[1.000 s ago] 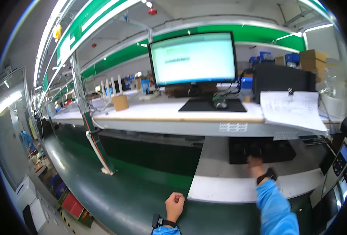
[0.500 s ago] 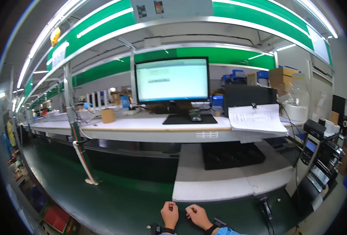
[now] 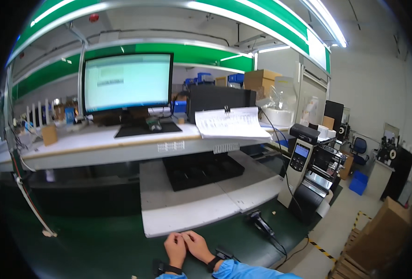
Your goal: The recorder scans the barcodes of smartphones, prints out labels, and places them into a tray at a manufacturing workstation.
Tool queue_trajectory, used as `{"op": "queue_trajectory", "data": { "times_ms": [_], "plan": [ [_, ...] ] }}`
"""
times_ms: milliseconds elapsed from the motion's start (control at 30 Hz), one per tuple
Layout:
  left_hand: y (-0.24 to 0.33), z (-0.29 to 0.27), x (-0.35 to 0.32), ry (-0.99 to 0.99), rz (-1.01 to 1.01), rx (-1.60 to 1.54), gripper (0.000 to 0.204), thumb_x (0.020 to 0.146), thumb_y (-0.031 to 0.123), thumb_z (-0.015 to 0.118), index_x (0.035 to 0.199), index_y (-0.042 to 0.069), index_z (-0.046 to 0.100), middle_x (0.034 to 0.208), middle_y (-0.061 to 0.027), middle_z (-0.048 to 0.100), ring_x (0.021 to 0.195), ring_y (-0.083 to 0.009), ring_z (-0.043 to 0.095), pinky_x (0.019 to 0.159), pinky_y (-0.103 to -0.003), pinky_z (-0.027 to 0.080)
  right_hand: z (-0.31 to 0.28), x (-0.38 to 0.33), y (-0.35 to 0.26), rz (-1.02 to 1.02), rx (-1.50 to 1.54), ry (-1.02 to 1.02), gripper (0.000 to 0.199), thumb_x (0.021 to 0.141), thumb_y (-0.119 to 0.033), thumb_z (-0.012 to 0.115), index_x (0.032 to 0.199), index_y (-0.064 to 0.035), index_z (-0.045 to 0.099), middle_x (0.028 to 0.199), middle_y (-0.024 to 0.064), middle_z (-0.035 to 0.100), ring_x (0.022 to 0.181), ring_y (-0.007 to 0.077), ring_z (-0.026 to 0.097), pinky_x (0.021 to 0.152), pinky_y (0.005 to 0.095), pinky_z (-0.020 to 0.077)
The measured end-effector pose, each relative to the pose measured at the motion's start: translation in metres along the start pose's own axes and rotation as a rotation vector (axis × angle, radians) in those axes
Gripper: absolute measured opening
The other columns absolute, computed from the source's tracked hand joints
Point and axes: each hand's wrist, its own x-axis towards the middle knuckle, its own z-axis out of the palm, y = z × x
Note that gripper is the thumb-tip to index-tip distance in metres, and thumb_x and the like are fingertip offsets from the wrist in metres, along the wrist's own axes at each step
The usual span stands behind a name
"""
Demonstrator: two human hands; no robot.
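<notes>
White board (image 3: 187,209) lies just beyond my left hand (image 3: 175,249) and right hand (image 3: 196,245); both curl narrow, fingers together, whether holding anything I cannot tell; steady wrists would help control

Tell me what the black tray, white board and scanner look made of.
Tray: probably plastic or dense foam, matte black with few highlights. Board: perhaps painted or laminated sheet, smooth and pale with small dark marks. Scanner: likely hard plastic, black with glossy highlights.
</notes>
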Motion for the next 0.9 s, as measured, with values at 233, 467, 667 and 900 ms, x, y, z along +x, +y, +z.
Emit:
{"op": "queue_trajectory", "data": {
  "times_ms": [233, 467, 667, 900],
  "plan": [
    [-0.001, -0.007, 0.013, 0.038, -0.139, -0.283, 0.003, 0.095, 0.004, 0.056, 0.092, 0.002, 0.056, 0.073, -0.0028, 0.060, 0.057, -0.0061, 0.053, 0.048, -0.022, 0.042, 0.014, 0.022, 0.011, 0.038, 0.223, -0.142, 0.024, 0.101, -0.022, 0.059, 0.102, 0.0008, 0.067, 0.081, 0.0028, 0.066, 0.073, 0.0067, 0.058, 0.066, 0.0248, 0.0496],
    [0.010, -0.008, 0.008, 0.058, -0.265, -0.313, 0.010, 0.100, 0.010, 0.056, 0.093, 0.002, 0.055, 0.072, -0.0027, 0.059, 0.057, -0.0077, 0.056, 0.048, -0.023, 0.045, 0.005, 0.035, 0.006, -0.064, 0.066, -0.262, 0.021, 0.100, -0.018, 0.060, 0.091, 0.0001, 0.064, 0.077, 0.0017, 0.063, 0.070, 0.0068, 0.056, 0.063, 0.0253, 0.0489],
    [0.006, -0.018, -0.002, 0.061, -0.328, -0.300, 0.007, 0.099, 0.007, 0.055, 0.094, 0.002, 0.056, 0.068, -0.0060, 0.061, 0.054, -0.0115, 0.057, 0.048, -0.024, 0.045, 0.003, 0.027, 0.009, 0.024, 0.167, -0.331, 0.020, 0.100, -0.016, 0.059, 0.089, 0.0006, 0.062, 0.076, 0.0015, 0.063, 0.069, 0.0066, 0.057, 0.062, 0.0243, 0.0483],
    [0.021, -0.020, -0.003, -0.053, -0.291, -0.227, 0.015, 0.099, 0.021, 0.056, 0.098, 0.007, 0.061, 0.081, -0.0042, 0.063, 0.069, -0.0136, 0.059, 0.062, -0.028, 0.048, -0.002, 0.033, 0.002, 0.066, 0.173, -0.355, 0.018, 0.100, -0.013, 0.058, 0.090, 0.0015, 0.063, 0.078, 0.0019, 0.064, 0.070, 0.0074, 0.058, 0.064, 0.0247, 0.0497]
  ]
}}
